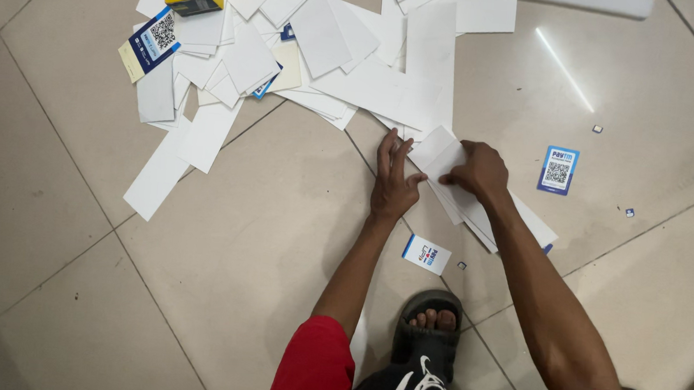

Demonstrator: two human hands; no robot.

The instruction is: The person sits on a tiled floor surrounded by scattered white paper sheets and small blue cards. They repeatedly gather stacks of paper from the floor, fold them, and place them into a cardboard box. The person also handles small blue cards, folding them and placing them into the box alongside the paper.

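Your left hand (393,182) lies flat on the tiled floor (217,275), fingers straight and together, thumb touching the white card stack (478,209). Your right hand (474,170), fingers curled, pinches the stack's top card. Farther left: loose white cards (333,62).

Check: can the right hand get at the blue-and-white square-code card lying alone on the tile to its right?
Probably yes. The blue-and-white card lies alone on bare floor tile, close beside the right hand, with nothing between them.
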